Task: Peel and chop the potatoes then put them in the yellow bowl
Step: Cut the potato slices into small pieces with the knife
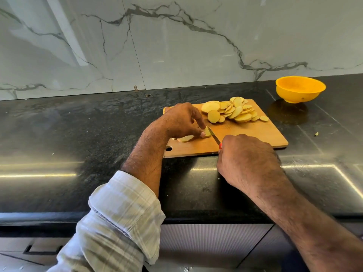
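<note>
Slicing potato (206, 132) mid-frame, board (255, 132).
L hand (181, 120) pinches potato, R hand (245, 154) grips knife (214, 136); keep fingertips clear, slices even.

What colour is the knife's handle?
Red-orange, peeking out above the right hand on the knife, in the head view.

I see my left hand (181, 120) reaching forward from a rolled-up pale checked sleeve (117, 218), knuckles up, fingers curled downward with the fingertips (202, 134) pinching. My right hand (247, 160) sits nearer me, back upward, closed in a fist-like grip, its forearm bare and angled in from the lower right.
</note>
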